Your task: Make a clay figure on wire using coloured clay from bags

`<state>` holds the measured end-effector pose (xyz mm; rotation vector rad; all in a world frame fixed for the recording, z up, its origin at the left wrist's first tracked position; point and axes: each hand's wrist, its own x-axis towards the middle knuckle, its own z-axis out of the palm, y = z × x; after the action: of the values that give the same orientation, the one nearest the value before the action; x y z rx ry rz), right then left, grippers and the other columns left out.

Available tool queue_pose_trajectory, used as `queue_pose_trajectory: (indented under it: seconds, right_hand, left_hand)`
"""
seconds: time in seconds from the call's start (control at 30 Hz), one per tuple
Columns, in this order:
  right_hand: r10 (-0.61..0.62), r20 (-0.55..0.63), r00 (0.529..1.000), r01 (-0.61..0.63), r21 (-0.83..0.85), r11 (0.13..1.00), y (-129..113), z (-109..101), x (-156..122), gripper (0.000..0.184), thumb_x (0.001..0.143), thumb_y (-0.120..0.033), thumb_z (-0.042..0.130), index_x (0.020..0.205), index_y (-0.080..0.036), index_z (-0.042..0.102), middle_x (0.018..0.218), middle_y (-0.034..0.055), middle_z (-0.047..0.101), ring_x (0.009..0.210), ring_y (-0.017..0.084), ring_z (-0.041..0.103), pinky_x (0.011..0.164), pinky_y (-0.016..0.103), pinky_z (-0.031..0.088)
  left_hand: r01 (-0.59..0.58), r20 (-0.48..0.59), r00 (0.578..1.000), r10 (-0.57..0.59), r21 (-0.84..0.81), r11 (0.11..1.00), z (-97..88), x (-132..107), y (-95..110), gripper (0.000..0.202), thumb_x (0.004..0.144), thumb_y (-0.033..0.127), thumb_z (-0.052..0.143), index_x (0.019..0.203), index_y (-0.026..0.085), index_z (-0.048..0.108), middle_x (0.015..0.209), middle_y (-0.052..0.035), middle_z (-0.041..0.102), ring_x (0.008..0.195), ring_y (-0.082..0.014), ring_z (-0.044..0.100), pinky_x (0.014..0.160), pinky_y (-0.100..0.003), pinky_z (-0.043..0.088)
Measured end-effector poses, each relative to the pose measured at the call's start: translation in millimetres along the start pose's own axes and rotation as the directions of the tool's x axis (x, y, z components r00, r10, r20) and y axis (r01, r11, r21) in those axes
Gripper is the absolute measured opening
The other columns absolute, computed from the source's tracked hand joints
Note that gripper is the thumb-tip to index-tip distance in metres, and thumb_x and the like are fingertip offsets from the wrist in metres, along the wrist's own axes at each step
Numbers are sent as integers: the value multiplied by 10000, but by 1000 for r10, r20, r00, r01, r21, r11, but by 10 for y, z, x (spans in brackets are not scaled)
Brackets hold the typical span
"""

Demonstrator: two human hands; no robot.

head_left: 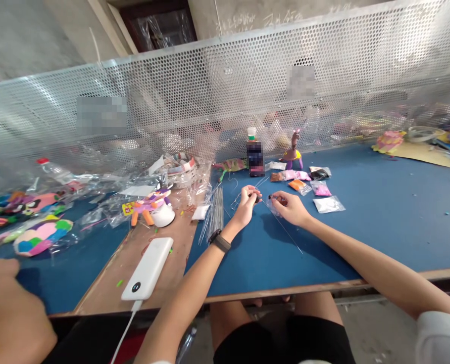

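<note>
My left hand (246, 205), with a dark band on its wrist, is closed with fingertips pinching a small dark brown lump (254, 198), which looks like modelling clay. Just to its right, my right hand (293, 208) is closed on a small clear packet (273, 206) with something dark brown in it. A thin wire (291, 238) slants down the blue mat from between the hands; whether either hand holds it I cannot tell. Left of my hands lies a bundle of straight thin wires (214, 212). Beyond them are small packets of coloured clay, such as an orange one (299, 186) and a white one (329, 204).
At the back stand a dark bottle (255, 159) and a clay animal figure (293, 151) before a perforated metal screen (225, 96). A white power bank (148, 269) with a cable lies left, near more clay figures and plastic wrap. Another person's arm (14, 308) reaches in at lower left.
</note>
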<state>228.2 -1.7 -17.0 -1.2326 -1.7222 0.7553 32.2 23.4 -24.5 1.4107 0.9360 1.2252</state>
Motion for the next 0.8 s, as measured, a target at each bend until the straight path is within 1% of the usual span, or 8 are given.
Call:
queue_pose_trajectory:
  seconds: [0.13, 0.23, 0.3, 0.4, 0.5, 0.67, 0.73, 0.8]
  right_hand:
    - [72, 9, 997, -73, 62, 995, -23, 6, 3, 280, 904, -468, 589, 1000, -222, 684, 592, -26, 634, 446, 148, 561, 476, 265, 464]
    - [100, 56, 993, -106, 109, 988, -36, 30, -10, 285, 920, -461, 578, 1036, -223, 682, 560, -38, 618, 380, 131, 515, 432, 259, 431]
    - [109, 103, 989, -122, 133, 983, -41, 54, -27, 276, 928, -447, 568, 1033, -220, 682, 559, -39, 620, 374, 126, 514, 420, 250, 426]
    - [140, 172, 975, -168, 161, 973, -72, 94, -64, 263, 932, -443, 557, 963, -212, 677, 561, -31, 632, 386, 128, 531, 406, 239, 432]
    - [144, 247, 958, -196, 203, 959, -159, 119, -126, 265, 945, -439, 528, 888, -208, 645, 575, -17, 659, 389, 127, 532, 401, 237, 435]
    - [29, 293, 956, -99, 226, 969, -277, 90, -213, 234, 963, -390, 518, 834, -209, 594, 637, 1, 704, 405, 105, 507, 432, 227, 410]
    - [-13, 300, 954, -52, 209, 976, -232, 62, -191, 272, 978, -423, 514, 832, -208, 596, 654, 5, 703, 428, 107, 516, 447, 228, 413]
    - [-41, 303, 952, -17, 185, 983, -136, 40, -134, 304, 982, -465, 517, 873, -203, 625, 670, 5, 693, 451, 114, 534, 455, 232, 418]
  left_hand:
    - [-126, 28, 992, 123, 132, 983, 68, -68, 27, 207, 1058, 365, 441, 1207, 222, 450, 1206, -111, 648, 1122, -187, 646, 1034, -387, 519]
    - [-277, 109, 961, 254, 333, 902, 130, -137, 53, 255, 1069, 372, 437, 1229, 196, 527, 1272, -149, 643, 1199, -218, 622, 1101, -402, 474]
    - [-326, 166, 945, 282, 389, 862, 167, -167, 54, 290, 1077, 362, 408, 1249, 189, 565, 1338, -162, 628, 1278, -234, 595, 1145, -417, 442]
    - [-329, 203, 942, 268, 387, 862, 194, -181, 43, 346, 1092, 367, 357, 1273, 190, 593, 1387, -160, 620, 1341, -244, 570, 1171, -432, 425]
    - [-310, 197, 948, 250, 391, 867, 190, -196, 56, 396, 1106, 395, 313, 1273, 202, 615, 1376, -137, 641, 1312, -235, 593, 1150, -420, 447]
    - [-271, 183, 959, 219, 345, 899, 219, -244, 94, 462, 1110, 471, 275, 1198, 212, 648, 1311, -113, 681, 1248, -228, 630, 1116, -392, 473]
    - [-235, 178, 965, 191, 270, 934, 244, -226, 84, 459, 1098, 511, 317, 1130, 206, 658, 1265, -116, 697, 1181, -228, 656, 1074, -385, 503]
    - [-168, 108, 982, 155, 127, 978, 248, -170, 68, 456, 1078, 550, 368, 1028, 196, 651, 1165, -114, 717, 1082, -216, 679, 990, -361, 545]
